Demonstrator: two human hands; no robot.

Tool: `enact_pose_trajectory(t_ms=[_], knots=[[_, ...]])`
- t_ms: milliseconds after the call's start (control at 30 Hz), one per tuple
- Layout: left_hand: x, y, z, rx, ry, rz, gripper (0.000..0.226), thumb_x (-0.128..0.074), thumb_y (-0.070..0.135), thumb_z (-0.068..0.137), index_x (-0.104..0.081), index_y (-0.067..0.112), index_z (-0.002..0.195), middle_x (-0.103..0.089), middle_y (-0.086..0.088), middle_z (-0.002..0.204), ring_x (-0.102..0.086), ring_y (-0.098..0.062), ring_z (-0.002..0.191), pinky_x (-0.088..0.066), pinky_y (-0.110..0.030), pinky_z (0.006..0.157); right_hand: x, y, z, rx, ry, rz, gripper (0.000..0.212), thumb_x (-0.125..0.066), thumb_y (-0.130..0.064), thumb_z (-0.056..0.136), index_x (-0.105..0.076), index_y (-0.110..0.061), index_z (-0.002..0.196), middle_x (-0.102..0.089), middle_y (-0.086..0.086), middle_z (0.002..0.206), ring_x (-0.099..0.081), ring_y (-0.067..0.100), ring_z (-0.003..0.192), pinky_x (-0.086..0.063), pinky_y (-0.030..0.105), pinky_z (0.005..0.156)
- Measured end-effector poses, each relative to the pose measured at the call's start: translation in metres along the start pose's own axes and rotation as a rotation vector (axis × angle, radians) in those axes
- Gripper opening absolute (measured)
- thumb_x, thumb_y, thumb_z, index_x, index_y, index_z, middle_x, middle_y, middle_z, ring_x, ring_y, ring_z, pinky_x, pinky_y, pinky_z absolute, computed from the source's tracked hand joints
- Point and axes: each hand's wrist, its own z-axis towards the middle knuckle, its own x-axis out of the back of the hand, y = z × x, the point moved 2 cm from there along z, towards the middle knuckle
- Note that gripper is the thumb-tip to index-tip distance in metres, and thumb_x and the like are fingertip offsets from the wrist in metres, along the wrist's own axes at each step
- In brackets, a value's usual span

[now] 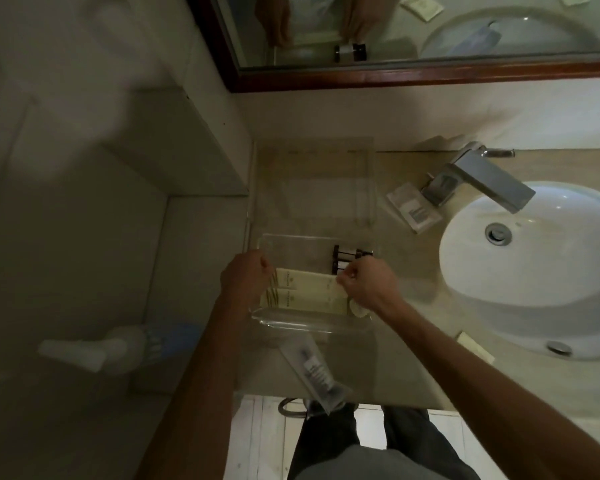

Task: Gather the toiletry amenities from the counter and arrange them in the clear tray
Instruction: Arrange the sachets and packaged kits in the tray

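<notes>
A clear tray point(291, 322) sits on the counter near its front edge. Two cream tubes point(309, 289) lie side by side inside it, and small dark-capped bottles point(343, 261) lie behind them. My left hand point(245, 277) grips the tray's left side at the tube ends. Over the tubes' right end, my right hand point(364, 284) is curled and pinches something there; what it pinches is hidden. A clear-wrapped packet point(314, 370) lies on the counter in front of the tray, overhanging the edge.
A taller clear stand point(312, 181) rises behind the tray. A white sachet point(414, 207) lies by the chrome faucet point(482, 180); the white basin point(534, 268) is at right. A small cream packet point(475, 346) lies by the basin. A mirror point(430, 32) hangs above.
</notes>
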Motion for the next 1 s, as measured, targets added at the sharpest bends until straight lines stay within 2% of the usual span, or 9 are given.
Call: enact_pose_trajectory(t_ms=[100, 200, 367, 433, 533, 633, 733, 900, 1000], knots=[[-0.005, -0.001, 0.002, -0.011, 0.008, 0.032, 0.012, -0.058, 0.029, 0.092, -0.066, 0.021, 0.095, -0.069, -0.002, 0.102, -0.065, -0.024, 0.094, -0.051, -0.034, 0.077, -0.016, 0.002, -0.011, 0.002, 0.096, -0.025, 0.019, -0.065, -0.034, 0.089, -0.078, -0.020, 0.085, -0.073, 0.000, 0.079, -0.067, 0.020, 0.072, -0.044, 0.027, 0.061], [-0.012, 0.002, 0.004, -0.007, 0.057, 0.033, 0.011, -0.060, 0.027, 0.090, -0.068, 0.021, 0.094, -0.070, -0.003, 0.100, -0.066, -0.025, 0.094, -0.052, -0.036, 0.078, -0.021, 0.002, -0.013, 0.037, 0.203, -0.064, 0.018, -0.064, -0.033, 0.089, -0.079, -0.023, 0.086, -0.073, 0.000, 0.077, -0.068, 0.021, 0.073, -0.038, 0.026, 0.058], [-0.022, 0.002, -0.004, 0.002, 0.156, 0.018, 0.008, -0.061, 0.027, 0.088, -0.065, 0.023, 0.092, -0.070, -0.003, 0.095, -0.066, -0.026, 0.090, -0.051, -0.035, 0.074, -0.023, 0.003, -0.016, 0.101, 0.277, -0.124, 0.017, -0.065, -0.035, 0.089, -0.078, -0.023, 0.089, -0.074, 0.001, 0.082, -0.070, 0.022, 0.075, -0.042, 0.028, 0.057], [-0.028, -0.003, -0.016, -0.003, 0.190, -0.004, 0.011, -0.060, 0.031, 0.089, -0.062, 0.024, 0.097, -0.069, -0.003, 0.097, -0.065, -0.027, 0.092, -0.050, -0.034, 0.073, -0.020, 0.005, -0.024, 0.116, 0.312, -0.081, 0.017, -0.067, -0.036, 0.087, -0.076, -0.022, 0.092, -0.074, 0.002, 0.087, -0.069, 0.023, 0.076, -0.046, 0.030, 0.061], [-0.041, -0.010, -0.049, 0.027, 0.275, -0.132, 0.023, -0.062, 0.035, 0.089, -0.057, 0.025, 0.109, -0.069, -0.005, 0.102, -0.066, -0.029, 0.094, -0.051, -0.036, 0.074, -0.017, 0.012, -0.041, 0.122, 0.340, -0.003, 0.016, -0.067, -0.039, 0.089, -0.075, -0.024, 0.090, -0.072, -0.003, 0.081, -0.060, 0.012, 0.067, -0.040, 0.027, 0.060], [-0.058, -0.016, -0.097, 0.115, 0.325, -0.304, 0.035, -0.066, 0.037, 0.089, -0.051, 0.022, 0.117, -0.070, -0.006, 0.103, -0.067, -0.029, 0.090, -0.054, -0.037, 0.073, -0.027, 0.022, -0.060, 0.134, 0.236, 0.008, 0.019, -0.067, -0.040, 0.087, -0.077, -0.024, 0.090, -0.074, -0.002, 0.077, -0.064, 0.012, 0.064, -0.052, 0.028, 0.060], [-0.085, -0.023, -0.144, 0.178, 0.340, -0.376, 0.034, -0.066, 0.041, 0.088, -0.051, 0.022, 0.113, -0.069, -0.004, 0.096, -0.066, -0.026, 0.084, -0.054, -0.036, 0.069, -0.045, 0.031, -0.080, 0.145, 0.056, 0.049, 0.019, -0.065, -0.036, 0.089, -0.078, -0.022, 0.091, -0.074, 0.000, 0.075, -0.065, 0.011, 0.061, -0.055, 0.028, 0.058], [-0.138, -0.031, -0.210, 0.375, 0.272, -0.348, 0.023, -0.059, 0.043, 0.092, -0.063, 0.021, 0.098, -0.069, -0.001, 0.091, -0.065, -0.024, 0.086, -0.046, -0.030, 0.066, -0.072, 0.038, -0.099, 0.106, -0.096, -0.070, 0.029, -0.064, -0.039, 0.086, -0.077, -0.016, 0.074, -0.072, 0.001, 0.067, -0.067, 0.013, 0.057, -0.059, 0.032, 0.057], [-0.175, -0.031, -0.233, 0.493, 0.155, -0.373, 0.038, -0.054, 0.054, 0.092, -0.072, 0.021, 0.095, -0.073, -0.002, 0.094, -0.067, -0.024, 0.090, -0.047, -0.029, 0.073, -0.085, 0.036, -0.104, 0.039, -0.171, -0.007, 0.026, -0.068, -0.039, 0.085, -0.075, -0.018, 0.071, -0.069, -0.004, 0.064, -0.065, 0.011, 0.055, -0.058, 0.029, 0.057]])
